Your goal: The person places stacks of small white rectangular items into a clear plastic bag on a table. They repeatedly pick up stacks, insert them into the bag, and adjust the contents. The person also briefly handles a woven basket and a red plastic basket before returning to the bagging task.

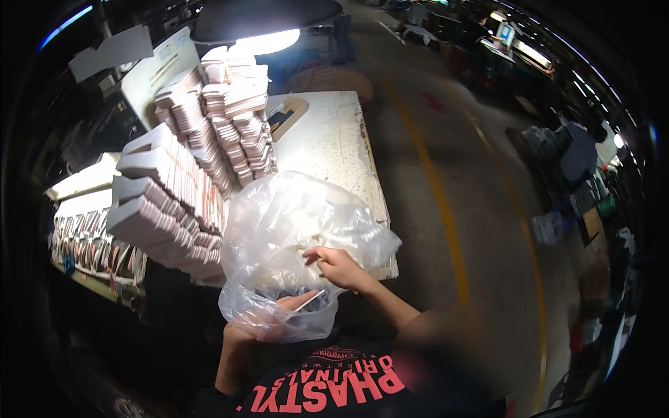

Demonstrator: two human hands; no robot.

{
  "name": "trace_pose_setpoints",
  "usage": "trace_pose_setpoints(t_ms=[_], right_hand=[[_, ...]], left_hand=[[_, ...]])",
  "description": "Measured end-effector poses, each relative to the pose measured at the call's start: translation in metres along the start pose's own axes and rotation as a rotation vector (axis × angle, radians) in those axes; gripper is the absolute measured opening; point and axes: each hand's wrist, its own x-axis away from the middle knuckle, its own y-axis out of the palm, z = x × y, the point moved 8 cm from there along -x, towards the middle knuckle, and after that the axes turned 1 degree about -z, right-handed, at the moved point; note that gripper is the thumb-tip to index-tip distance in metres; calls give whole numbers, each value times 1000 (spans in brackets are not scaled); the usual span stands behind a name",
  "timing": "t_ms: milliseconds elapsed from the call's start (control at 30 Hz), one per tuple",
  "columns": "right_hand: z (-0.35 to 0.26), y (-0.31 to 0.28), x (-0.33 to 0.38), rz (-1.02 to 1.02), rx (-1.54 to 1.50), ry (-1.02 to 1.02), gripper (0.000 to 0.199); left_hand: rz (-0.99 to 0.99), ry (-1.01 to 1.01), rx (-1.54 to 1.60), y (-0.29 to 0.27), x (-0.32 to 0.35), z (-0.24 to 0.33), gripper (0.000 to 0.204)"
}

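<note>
A large clear plastic bag [279, 216] lies crumpled over the near end of the white table. My left hand [268, 317] shows partly through the film at the bag's near side, with a thin white flat piece [310, 300] along its fingers. The plastic hides part of its grip. Above and to the right, my right hand [338, 267] is over the bag with curled fingers pressed together. Whatever is between those fingertips, if anything, is too small to tell. Pale contents inside the bag are blurred by the film.
Tall stacks of pale folded pieces [174, 174] stand left of the bag. Beyond it are the worn white tabletop [320, 132], a shallow tray [288, 118] and a bright lamp [268, 42]. A rack [97, 240] of similar pieces stands far left. A yellow-lined aisle [446, 209] runs along the right.
</note>
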Motion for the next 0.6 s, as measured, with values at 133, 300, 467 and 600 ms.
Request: trace_pose_setpoints(t_ms=[133, 300, 467, 600], right_hand=[[37, -1, -48, -102, 155, 187, 54], [1, -7, -37, -233, -163, 43, 65], [-24, -34, -59, -28, 305, -118, 28], [-15, -128, -76, 233, 410, 102, 33]], left_hand=[[143, -112, -467, -69, 0, -6, 74], [380, -179, -131, -129, -32, -53, 37], [351, -230, -68, -131, -47, -86, 39], [465, -117, -1067, -156, -23, -53, 71]])
